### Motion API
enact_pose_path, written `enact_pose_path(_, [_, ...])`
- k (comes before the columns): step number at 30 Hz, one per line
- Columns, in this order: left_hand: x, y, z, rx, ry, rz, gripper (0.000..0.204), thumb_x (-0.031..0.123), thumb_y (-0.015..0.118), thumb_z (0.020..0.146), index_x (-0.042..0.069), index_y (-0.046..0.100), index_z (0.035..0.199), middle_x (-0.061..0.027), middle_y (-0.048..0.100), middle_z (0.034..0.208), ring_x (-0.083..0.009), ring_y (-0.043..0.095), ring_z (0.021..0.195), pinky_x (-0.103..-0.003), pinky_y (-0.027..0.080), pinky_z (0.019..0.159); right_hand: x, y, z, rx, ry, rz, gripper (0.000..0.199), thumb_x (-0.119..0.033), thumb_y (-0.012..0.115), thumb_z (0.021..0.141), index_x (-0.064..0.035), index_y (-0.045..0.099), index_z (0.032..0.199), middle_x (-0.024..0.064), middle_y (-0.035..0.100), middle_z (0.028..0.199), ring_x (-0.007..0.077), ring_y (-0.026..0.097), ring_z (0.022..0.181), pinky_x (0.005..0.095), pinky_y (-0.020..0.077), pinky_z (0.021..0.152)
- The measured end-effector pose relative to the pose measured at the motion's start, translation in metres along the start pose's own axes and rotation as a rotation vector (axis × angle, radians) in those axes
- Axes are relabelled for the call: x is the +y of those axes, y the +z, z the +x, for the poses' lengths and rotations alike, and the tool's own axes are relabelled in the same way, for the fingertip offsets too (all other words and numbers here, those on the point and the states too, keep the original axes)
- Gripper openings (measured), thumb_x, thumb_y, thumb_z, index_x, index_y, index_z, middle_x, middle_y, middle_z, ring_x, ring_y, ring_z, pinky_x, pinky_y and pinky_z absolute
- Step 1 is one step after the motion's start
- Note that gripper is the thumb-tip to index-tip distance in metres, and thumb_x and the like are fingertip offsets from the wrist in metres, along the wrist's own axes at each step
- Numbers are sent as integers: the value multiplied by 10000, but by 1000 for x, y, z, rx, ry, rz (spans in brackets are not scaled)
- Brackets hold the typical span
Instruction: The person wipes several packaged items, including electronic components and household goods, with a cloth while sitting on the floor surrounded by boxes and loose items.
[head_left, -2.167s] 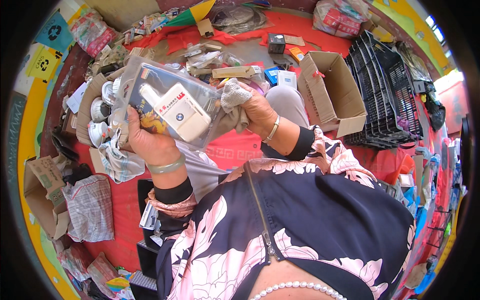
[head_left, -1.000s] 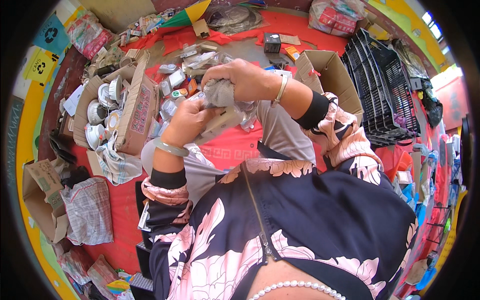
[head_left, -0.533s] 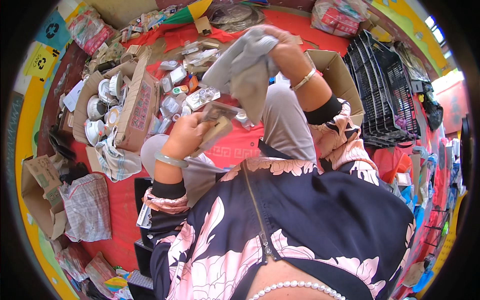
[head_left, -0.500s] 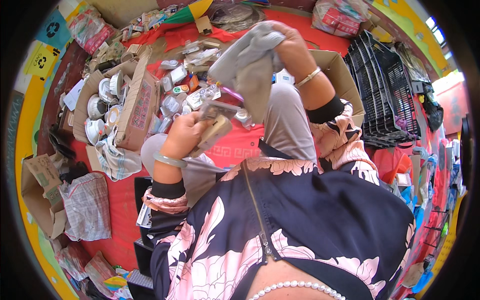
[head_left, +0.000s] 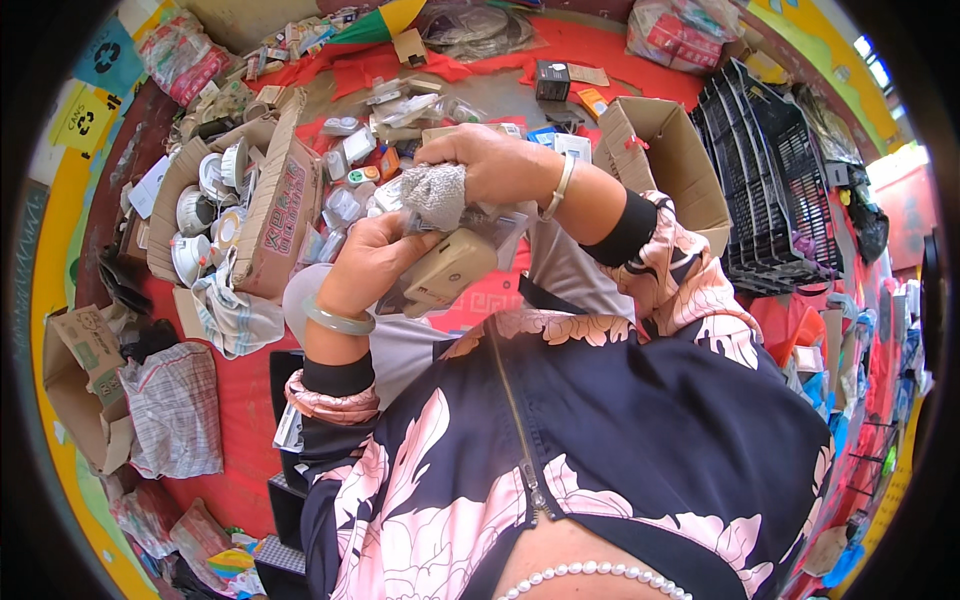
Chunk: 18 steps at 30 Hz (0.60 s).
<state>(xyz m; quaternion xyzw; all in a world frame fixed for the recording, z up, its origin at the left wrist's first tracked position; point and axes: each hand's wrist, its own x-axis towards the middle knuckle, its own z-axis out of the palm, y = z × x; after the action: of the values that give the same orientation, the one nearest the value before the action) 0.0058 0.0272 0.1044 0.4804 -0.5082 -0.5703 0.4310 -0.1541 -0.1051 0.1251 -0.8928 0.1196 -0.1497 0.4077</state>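
Note:
My left hand (head_left: 362, 268) grips a rounded, flat beige plastic device (head_left: 455, 268) that appears to sit in clear plastic packaging. What kind of device it is, I cannot tell. Bunched in the fingers of my right hand (head_left: 500, 168) is a grey cloth (head_left: 435, 196), pressed against the upper end of the packaging. Both hands meet above my lap, the right one slightly farther away. Beyond them lies a pile of small packaged plastic goods (head_left: 345, 205), partly hidden by my hands.
A cardboard box of round white light fittings (head_left: 190, 258) stands at the left, with a checked cloth (head_left: 235, 318) by it. At the right are an open cardboard box (head_left: 650, 150) and black plastic crates (head_left: 765, 190). A small black box (head_left: 552, 80) sits farther back.
My right hand has come down and left, bringing the grey cloth from the air onto the package. My left hand has shifted little; the device's face now shows more fully.

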Motion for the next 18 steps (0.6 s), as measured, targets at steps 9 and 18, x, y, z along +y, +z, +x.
enact_pose_path(9, [-6, 4, -5, 173, 63, -30, 173, 91, 591, 830, -39, 623, 938, -40, 626, 806, -66, 547, 681, -221, 455, 606, 2, -9, 6, -119, 1, 88, 296, -163, 630, 786, -1, 596, 1031, 95, 627, 936, 141, 565, 836, 277, 451, 760])
enact_pose_path(18, [-3, 2, -15, 398, 202, -220, 138, 58, 574, 834, -12, 618, 945, -40, 635, 838, -84, 583, 736, -214, 460, 650, 22, -24, -15, -18, 88, 211, 299, -218, 632, 796, -18, 603, 1017, 53, 623, 896, 123, 550, 816, 266, 445, 758])
